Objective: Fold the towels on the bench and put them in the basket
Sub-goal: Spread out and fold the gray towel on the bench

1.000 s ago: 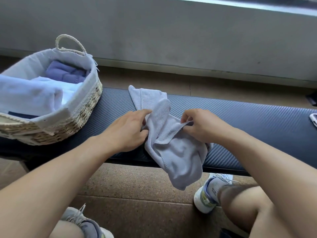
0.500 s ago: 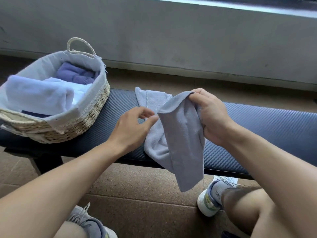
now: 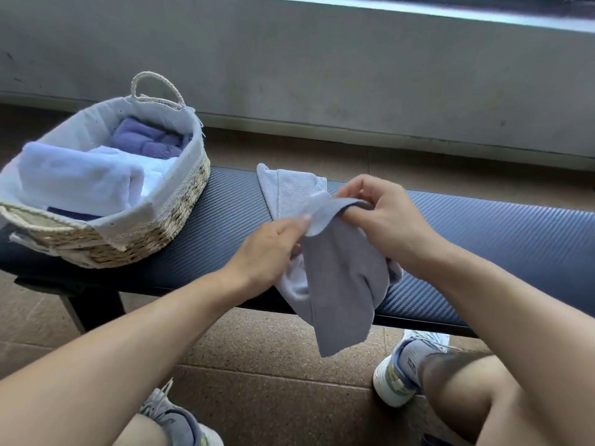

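Note:
A grey towel [image 3: 341,284] lies crumpled across the dark bench [image 3: 499,233], one end flat on the seat and the other hanging over the front edge. My left hand [image 3: 270,249] pinches the towel's upper edge from the left. My right hand [image 3: 383,220] grips the same edge from the right, close beside it, a little above the bench. A woven basket [image 3: 174,220] with a white liner stands on the bench's left end, holding a folded white towel [image 3: 80,181] and a folded purple towel [image 3: 148,140].
A grey concrete wall [image 3: 322,75] runs behind the bench. Brown tiled floor lies below, with my knees and two sneakers [image 3: 399,371] in front of the bench. The bench seat stretches right of the towel.
My right hand lowered the towel edge it had lifted. My left hand rose and took hold of that edge, so both hands now hold it close together.

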### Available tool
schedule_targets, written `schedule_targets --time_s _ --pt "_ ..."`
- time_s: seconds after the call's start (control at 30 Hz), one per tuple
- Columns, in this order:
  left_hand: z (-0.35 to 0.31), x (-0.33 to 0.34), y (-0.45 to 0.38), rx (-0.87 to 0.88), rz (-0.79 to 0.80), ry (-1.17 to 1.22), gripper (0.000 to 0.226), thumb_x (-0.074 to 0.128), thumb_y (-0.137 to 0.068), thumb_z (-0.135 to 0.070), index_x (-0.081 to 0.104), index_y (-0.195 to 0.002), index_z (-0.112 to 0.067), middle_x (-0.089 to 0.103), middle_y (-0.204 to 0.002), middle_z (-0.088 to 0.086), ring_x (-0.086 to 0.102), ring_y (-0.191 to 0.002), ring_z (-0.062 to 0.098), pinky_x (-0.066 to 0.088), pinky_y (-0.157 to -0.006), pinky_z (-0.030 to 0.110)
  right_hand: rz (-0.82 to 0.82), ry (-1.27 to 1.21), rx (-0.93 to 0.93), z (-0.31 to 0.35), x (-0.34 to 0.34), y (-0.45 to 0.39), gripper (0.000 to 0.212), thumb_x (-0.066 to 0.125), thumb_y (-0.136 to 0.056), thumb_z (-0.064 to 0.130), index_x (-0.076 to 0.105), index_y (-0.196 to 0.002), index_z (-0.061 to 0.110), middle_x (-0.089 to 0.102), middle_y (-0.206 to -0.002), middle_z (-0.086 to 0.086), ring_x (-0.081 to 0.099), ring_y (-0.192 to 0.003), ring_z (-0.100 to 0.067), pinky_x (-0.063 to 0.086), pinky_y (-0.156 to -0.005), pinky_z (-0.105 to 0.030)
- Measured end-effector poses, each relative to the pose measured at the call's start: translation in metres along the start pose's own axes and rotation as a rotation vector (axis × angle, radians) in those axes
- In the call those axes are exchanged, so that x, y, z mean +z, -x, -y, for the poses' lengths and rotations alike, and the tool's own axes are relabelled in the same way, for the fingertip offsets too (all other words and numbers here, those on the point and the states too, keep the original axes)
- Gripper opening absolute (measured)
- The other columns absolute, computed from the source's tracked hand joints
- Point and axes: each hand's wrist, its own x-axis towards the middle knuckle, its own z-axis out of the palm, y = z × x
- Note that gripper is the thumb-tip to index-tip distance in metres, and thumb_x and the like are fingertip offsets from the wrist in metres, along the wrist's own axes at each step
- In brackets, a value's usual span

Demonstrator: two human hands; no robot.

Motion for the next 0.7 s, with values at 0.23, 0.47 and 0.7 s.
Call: schedule_targets --time_s 0.23,0.47,0.7 --pt "0.011 -0.006 -0.001 -0.006 -0.214 -0.617 0.052 0.068 -0.091 -0.038 0.049 -0.138 -0.026 0.056 -0.126 -0.004 0.054 -0.118 0.018 0.044 -0.1 0.038 -0.085 0.331 0.102 -0.018 -0.016 -0.016 0.013 0.07 -0.091 0.039 0.065 -0.086 0.028 0.07 -0.079 0.01 0.06 -0.07 -0.007 0.047 -0.066 -0.027" --pt "0.006 -0.011 -0.001 -0.129 -0.007 -0.584 0.034 0.08 -0.076 -0.029 0.063 -0.105 -0.032 0.069 -0.092 -0.008 0.066 -0.092 0.018 0.053 -0.08 0.036 0.215 0.769 0.207 -0.028 0.008 -0.01 0.05 0.071 -0.076 0.07 0.062 -0.112 0.037 0.068 -0.104 0.012 0.063 -0.104 -0.018 0.052 -0.088 -0.04" --pt "-0.008 -0.026 0.014 -0.226 0.357 -0.288 0.032 0.076 -0.086 -0.046 0.073 -0.101 -0.019 0.077 -0.08 0.0 0.066 -0.062 0.009 0.04 -0.057 0.025 0.443 0.769 -0.018 -0.022 0.011 -0.006 0.024 0.076 -0.081 0.041 0.072 -0.103 0.033 0.059 -0.068 0.019 0.06 -0.077 -0.011 0.051 -0.07 -0.03"
